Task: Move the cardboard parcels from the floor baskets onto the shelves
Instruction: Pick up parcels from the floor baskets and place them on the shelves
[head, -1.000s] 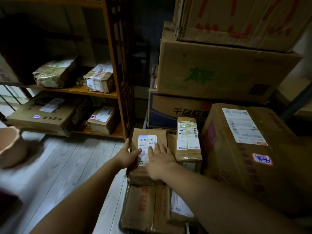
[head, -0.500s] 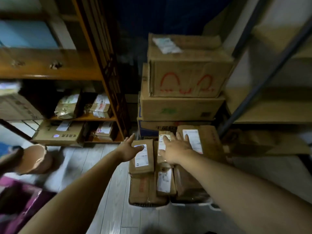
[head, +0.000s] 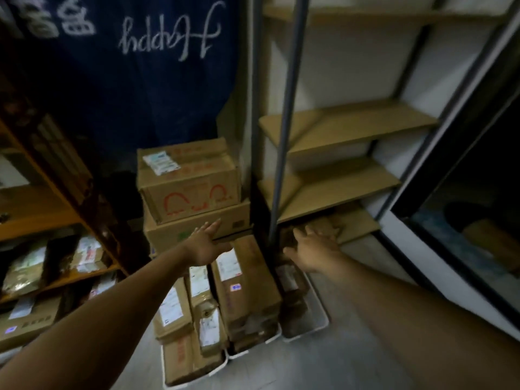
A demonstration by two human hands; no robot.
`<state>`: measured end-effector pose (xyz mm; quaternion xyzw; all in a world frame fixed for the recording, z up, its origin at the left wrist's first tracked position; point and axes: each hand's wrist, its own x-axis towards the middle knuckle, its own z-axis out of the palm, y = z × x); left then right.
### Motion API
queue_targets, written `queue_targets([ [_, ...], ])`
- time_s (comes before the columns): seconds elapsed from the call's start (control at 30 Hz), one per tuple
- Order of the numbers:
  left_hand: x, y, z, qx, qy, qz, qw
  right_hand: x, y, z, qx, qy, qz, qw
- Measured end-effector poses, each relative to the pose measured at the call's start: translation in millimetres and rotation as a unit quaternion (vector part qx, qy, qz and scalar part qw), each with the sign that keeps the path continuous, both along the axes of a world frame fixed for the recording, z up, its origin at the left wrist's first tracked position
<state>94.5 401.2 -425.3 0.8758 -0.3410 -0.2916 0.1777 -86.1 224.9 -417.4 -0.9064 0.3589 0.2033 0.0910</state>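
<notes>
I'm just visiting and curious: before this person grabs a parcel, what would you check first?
1. Left hand free: ok, open, holding nothing.
2. Right hand free: ok, open, holding nothing.
3. Floor baskets stocked: ok, several parcels inside.
4. Room on the right-hand shelves: ok, bare boards show.
5. Grip on the large parcel: not ok, neither hand grips it.
6. Its weight: cannot tell.

Dim room, grey floor (head: 292, 364), navy curtain (head: 140, 102)
</notes>
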Motion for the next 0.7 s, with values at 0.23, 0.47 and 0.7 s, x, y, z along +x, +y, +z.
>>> queue_targets([
  [0.23,-95,-143,19,-0.014,-0.021,-0.061,0.998,-129,-142,19,-0.007,-0.031,-0.040,0.999],
  [0.47,-166,-254,12,0.039,-0.005,-0.101,0.994,-210,-250,22,0.013,-0.042,-0.076,0.996],
  [0.7,-158,-336,-17,0.044,0.029,-0.069,0.996,-203,-339,-4,0.043,-0.018,-0.060,0.997],
])
